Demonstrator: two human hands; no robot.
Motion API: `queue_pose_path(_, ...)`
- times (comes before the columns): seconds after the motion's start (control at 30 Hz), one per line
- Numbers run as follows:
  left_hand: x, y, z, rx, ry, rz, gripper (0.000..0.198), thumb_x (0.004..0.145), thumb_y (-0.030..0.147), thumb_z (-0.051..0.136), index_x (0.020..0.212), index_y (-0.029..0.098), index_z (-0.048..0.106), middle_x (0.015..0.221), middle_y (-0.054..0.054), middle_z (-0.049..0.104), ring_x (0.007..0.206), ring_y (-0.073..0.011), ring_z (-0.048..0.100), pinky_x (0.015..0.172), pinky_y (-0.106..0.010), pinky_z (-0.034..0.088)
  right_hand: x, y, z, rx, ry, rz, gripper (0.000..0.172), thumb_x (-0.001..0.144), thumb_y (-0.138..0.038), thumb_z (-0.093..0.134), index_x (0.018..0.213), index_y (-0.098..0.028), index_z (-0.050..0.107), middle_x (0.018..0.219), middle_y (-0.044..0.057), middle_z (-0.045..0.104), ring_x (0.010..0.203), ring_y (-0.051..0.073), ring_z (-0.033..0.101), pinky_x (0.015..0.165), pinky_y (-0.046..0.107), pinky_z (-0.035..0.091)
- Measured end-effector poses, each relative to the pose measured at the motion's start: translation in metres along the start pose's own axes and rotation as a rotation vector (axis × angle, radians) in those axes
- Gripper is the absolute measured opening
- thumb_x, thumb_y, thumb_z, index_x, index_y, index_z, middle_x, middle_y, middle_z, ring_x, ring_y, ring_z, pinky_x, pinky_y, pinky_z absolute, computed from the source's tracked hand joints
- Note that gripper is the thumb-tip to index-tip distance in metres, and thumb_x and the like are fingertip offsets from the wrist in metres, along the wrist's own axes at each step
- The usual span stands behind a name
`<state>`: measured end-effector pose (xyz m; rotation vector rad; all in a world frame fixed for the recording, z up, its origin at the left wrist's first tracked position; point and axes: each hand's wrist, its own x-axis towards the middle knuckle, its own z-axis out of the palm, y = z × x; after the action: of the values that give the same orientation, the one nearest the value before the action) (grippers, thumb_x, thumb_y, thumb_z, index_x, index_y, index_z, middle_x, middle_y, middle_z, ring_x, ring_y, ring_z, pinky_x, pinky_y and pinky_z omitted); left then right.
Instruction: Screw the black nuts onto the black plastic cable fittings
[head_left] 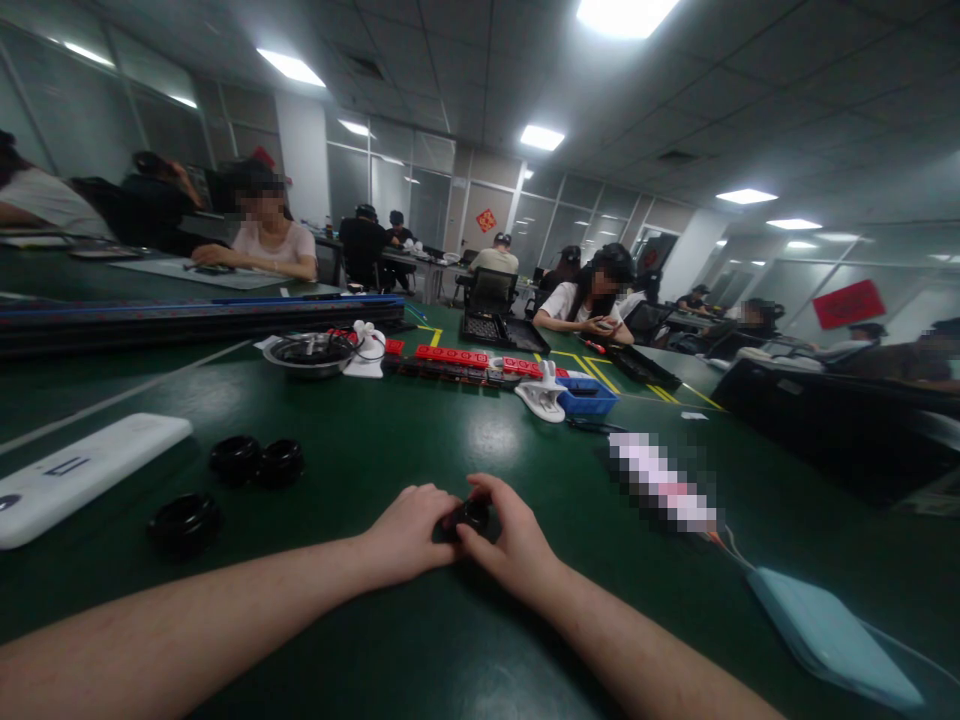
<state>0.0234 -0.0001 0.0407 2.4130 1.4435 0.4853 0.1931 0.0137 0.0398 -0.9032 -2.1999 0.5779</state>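
My left hand [409,528] and my right hand [516,540] meet over the green table, closed around a small, glossy black ring-shaped part [474,514]. My left fingers press its left side, while the right thumb and fingers curve about its right side. Much of the part is hidden by the fingers. To the left lie three similar black rings: one [236,459] beside another [281,462], and a third [184,523] closer to me.
A white, long case [97,470] lies at the left. Farther back stand a metal bowl [309,370], a row of red blocks [452,357], a white clip-like stand [541,395] and a blue bin [589,396]. A light-blue flat pad [832,632] with a cable lies right. Several people sit beyond.
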Motion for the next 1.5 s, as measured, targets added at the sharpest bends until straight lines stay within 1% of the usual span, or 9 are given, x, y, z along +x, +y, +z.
queue_pose_path(0.2, -0.0003, -0.0017, 0.0014, 0.002, 0.014, -0.006, 0.021, 0.071, 0.037, 0.059, 0.073, 0.017, 0.054, 0.076, -0.001, 0.057, 0.074, -0.0197, 0.052, 0.065, -0.028, 0.038, -0.0016, -0.0048, -0.0038, -0.001, -0.04, -0.061, 0.054, 0.068, -0.009, 0.051, 0.12, -0.019, 0.038, 0.108, 0.007, 0.054, 0.101, 0.02, 0.052, 0.09, 0.038, 0.041)
queue_pose_path(0.47, 0.0005, -0.0003, 0.0002, 0.0, 0.001, 0.012, 0.016, 0.07, 0.033, 0.059, 0.076, 0.019, 0.055, 0.076, 0.0, 0.059, 0.074, -0.0194, 0.052, 0.065, -0.028, 0.037, 0.0013, -0.0028, -0.0006, -0.049, -0.021, 0.101, 0.055, 0.065, -0.02, 0.065, 0.116, -0.018, 0.044, 0.099, 0.006, 0.056, 0.092, 0.021, 0.055, 0.083, 0.038, 0.045)
queue_pose_path(0.6, 0.0002, -0.0009, 0.0012, -0.002, 0.005, 0.009, 0.018, 0.071, 0.035, 0.058, 0.078, 0.018, 0.056, 0.077, -0.001, 0.059, 0.075, -0.0203, 0.052, 0.066, -0.028, 0.037, 0.0, 0.0001, 0.0, -0.007, -0.004, 0.022, 0.048, 0.069, -0.015, 0.059, 0.114, -0.02, 0.044, 0.1, 0.006, 0.057, 0.093, 0.02, 0.055, 0.084, 0.036, 0.045)
queue_pose_path(0.73, 0.0002, -0.0026, 0.0034, 0.005, 0.017, 0.008, 0.02, 0.072, 0.037, 0.058, 0.078, 0.018, 0.056, 0.077, -0.002, 0.058, 0.076, -0.0206, 0.052, 0.067, -0.029, 0.037, -0.0021, 0.0007, -0.0012, 0.013, -0.015, -0.056, 0.051, 0.07, -0.01, 0.052, 0.118, -0.02, 0.04, 0.106, 0.006, 0.056, 0.099, 0.019, 0.053, 0.09, 0.036, 0.042)
queue_pose_path(0.93, 0.0001, -0.0037, 0.0028, 0.004, 0.013, 0.01, 0.015, 0.068, 0.03, 0.061, 0.074, 0.018, 0.054, 0.076, -0.001, 0.058, 0.074, -0.0197, 0.052, 0.065, -0.028, 0.037, -0.0001, -0.003, -0.0026, -0.043, -0.06, -0.008, 0.059, 0.067, -0.017, 0.062, 0.122, -0.018, 0.038, 0.109, 0.008, 0.053, 0.101, 0.021, 0.051, 0.09, 0.039, 0.041)
queue_pose_path(1.1, -0.0002, -0.0018, 0.0015, -0.007, 0.012, 0.019, 0.017, 0.07, 0.034, 0.059, 0.077, 0.018, 0.055, 0.076, 0.0, 0.058, 0.073, -0.0195, 0.052, 0.066, -0.028, 0.037, 0.0018, -0.0043, -0.003, -0.038, -0.022, 0.031, 0.049, 0.068, -0.019, 0.062, 0.113, -0.017, 0.044, 0.095, 0.006, 0.055, 0.087, 0.02, 0.054, 0.081, 0.036, 0.045)
queue_pose_path(1.3, 0.0001, -0.0021, 0.0023, -0.013, 0.012, -0.006, 0.021, 0.071, 0.036, 0.058, 0.08, 0.018, 0.056, 0.079, -0.002, 0.059, 0.076, -0.0208, 0.052, 0.067, -0.029, 0.037, -0.0027, -0.0019, -0.0034, 0.018, -0.02, -0.096, 0.051, 0.07, -0.01, 0.051, 0.119, -0.017, 0.039, 0.108, 0.008, 0.054, 0.1, 0.02, 0.052, 0.089, 0.036, 0.041)
queue_pose_path(1.4, 0.0004, -0.0029, 0.0032, -0.01, 0.011, -0.009, 0.019, 0.07, 0.035, 0.059, 0.074, 0.017, 0.054, 0.076, -0.002, 0.058, 0.075, -0.0204, 0.051, 0.066, -0.028, 0.036, -0.0022, -0.0024, -0.004, -0.02, -0.047, -0.083, 0.058, 0.066, -0.009, 0.052, 0.122, -0.016, 0.037, 0.117, 0.01, 0.05, 0.108, 0.022, 0.047, 0.094, 0.039, 0.038)
queue_pose_path(1.5, 0.0006, -0.003, 0.0032, -0.008, 0.004, -0.006, 0.016, 0.067, 0.031, 0.061, 0.074, 0.018, 0.054, 0.076, -0.001, 0.058, 0.075, -0.0201, 0.051, 0.066, -0.028, 0.036, 0.0006, -0.0035, -0.0036, -0.053, -0.038, -0.016, 0.059, 0.066, -0.016, 0.059, 0.121, -0.016, 0.038, 0.111, 0.01, 0.051, 0.103, 0.023, 0.048, 0.091, 0.04, 0.039)
